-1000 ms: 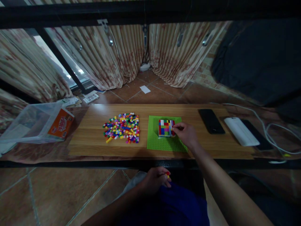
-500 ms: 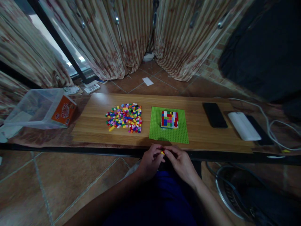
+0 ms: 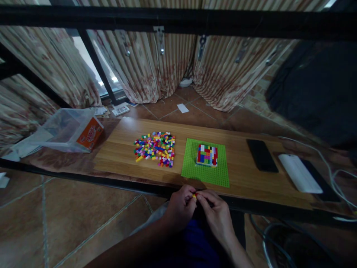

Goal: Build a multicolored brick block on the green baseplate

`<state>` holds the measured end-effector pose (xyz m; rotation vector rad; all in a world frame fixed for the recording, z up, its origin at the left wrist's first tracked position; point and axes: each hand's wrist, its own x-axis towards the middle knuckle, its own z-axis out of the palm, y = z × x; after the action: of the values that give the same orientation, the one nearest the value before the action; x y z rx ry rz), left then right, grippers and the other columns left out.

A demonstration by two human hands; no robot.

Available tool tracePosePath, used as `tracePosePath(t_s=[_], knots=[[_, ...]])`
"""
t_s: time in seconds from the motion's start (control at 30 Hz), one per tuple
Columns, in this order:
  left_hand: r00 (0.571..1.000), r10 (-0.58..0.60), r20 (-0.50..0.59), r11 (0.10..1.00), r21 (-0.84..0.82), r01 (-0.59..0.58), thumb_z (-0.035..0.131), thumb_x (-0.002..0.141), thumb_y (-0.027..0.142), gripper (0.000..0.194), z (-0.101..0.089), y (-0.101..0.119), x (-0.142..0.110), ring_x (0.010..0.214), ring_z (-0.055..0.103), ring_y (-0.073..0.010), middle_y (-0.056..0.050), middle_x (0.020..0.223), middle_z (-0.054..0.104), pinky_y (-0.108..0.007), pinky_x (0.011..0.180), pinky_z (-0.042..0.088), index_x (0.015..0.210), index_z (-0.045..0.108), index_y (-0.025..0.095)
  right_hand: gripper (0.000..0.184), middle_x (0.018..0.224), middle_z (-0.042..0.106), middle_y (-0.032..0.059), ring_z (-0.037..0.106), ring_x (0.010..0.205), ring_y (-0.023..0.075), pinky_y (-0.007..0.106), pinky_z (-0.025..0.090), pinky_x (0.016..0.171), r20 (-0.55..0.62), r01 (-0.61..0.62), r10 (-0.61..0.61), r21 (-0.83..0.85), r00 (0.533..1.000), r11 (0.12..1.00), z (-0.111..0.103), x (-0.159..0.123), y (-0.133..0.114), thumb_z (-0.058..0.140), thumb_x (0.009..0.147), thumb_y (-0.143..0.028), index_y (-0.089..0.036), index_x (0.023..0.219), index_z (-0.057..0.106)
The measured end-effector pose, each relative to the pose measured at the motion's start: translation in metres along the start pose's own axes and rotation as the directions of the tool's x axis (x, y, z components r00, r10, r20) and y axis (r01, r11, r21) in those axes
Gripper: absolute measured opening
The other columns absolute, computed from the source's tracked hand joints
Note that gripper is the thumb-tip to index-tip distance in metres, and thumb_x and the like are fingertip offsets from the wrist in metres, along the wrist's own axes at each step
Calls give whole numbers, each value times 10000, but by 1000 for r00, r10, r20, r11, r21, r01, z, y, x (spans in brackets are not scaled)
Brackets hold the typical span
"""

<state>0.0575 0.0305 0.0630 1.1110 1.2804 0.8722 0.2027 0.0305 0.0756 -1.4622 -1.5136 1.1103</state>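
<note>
- Far left on my feed, I see a clear plastic bin (image 3: 65,128) with an orange label (image 3: 90,133), tilted toward the curtains.
- Next, a loose pile of small multicoloured toy bricks (image 3: 156,147) lies on the wooden board (image 3: 117,152).
- My left hand (image 3: 179,209) is at the near edge of the board, thumb and fingers pinching small yellow and red bricks (image 3: 194,195) in front of the blue clothing.
- The green studded baseplate (image 3: 192,169) lies flat on the board, beyond both hands and right of the pile.
- On it sits a squarish block of joined bricks (image 3: 206,155), topped in red, blue, white, green and other colours; neither hand touches it.
- My right hand (image 3: 218,214) meets the left, thumb and fingertips closed on the same small bricks; I can't tell exactly how many there are.
- Farther right, I have a black smartphone (image 3: 262,155) on the board, then a white rectangular device (image 3: 299,174) overlapping a dark flat object (image 3: 320,180), with a white cable (image 3: 330,167) looping beyond.
</note>
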Motion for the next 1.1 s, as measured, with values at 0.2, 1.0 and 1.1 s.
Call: tracePosePath(t_s=[0.2, 1.0, 1.1], knots=[[994, -33, -108, 997, -71, 26, 623, 790, 269, 149, -4, -3, 8, 682, 641, -140, -6, 746, 677, -248, 657, 496, 917, 621, 191, 255, 900, 720, 59, 685, 868, 231, 348, 545, 771, -3, 110, -110, -95, 994, 989, 11, 13, -4, 540, 967, -367, -283, 919, 776], [944, -167, -285, 923, -382, 48, 758, 728, 454, 374, -53, -5, 16, 696, 671, -143, 17, 774, 675, -259, 681, 515, 916, 557, 202, 248, 999, 754, 89, 684, 943, 234, 372, 517, 875, -28, 220, -235, -261, 972, 940, 68, 117, -14, 505, 932, -274, -214, 996, 737], [956, -110, -273, 943, -334, 13, 725, 766, 447, 338, -55, -1, 20, 743, 681, -160, 6, 799, 690, -269, 709, 517, 941, 563, 207, 256, 976, 750, 59, 687, 924, 215, 346, 527, 837, 40, 197, -193, -152, 980, 969, 59, 95, -17, 509, 948, -343, -248, 982, 744]])
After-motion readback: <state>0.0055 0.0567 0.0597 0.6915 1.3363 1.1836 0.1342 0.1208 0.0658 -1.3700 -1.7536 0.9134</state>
